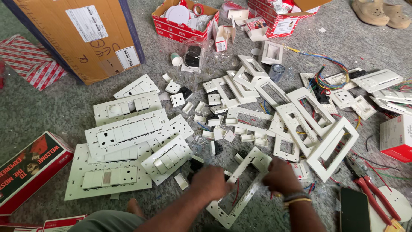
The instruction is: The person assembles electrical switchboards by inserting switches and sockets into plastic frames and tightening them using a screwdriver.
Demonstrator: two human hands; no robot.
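while the long white switch-plate frame [240,189] lies tilted on the grey carpet [51,103] near the bottom middle of the view, both hands grip it: the left hand [211,182] is clenched over the frame's left rail about midway along, and the right hand [281,176] grasps its upper right end, a bangle [297,200] on that wrist. thin red wires [236,191] show inside the frame's opening. just left of the frame rests a stack of assembled white switch panels [124,146], several overlapping. beyond the frame, farther from the person, small loose white switch modules [223,124] are scattered, and up and to the right of the frame lie empty white frames [313,124] piled across one another with coloured wires [326,75] among them. right of the frame, red-handled pliers [373,193] lie beside a dark phone [354,210]. far up-left of the frame stands a big cardboard box [81,34]; well above it sit red and white cartons [184,19].
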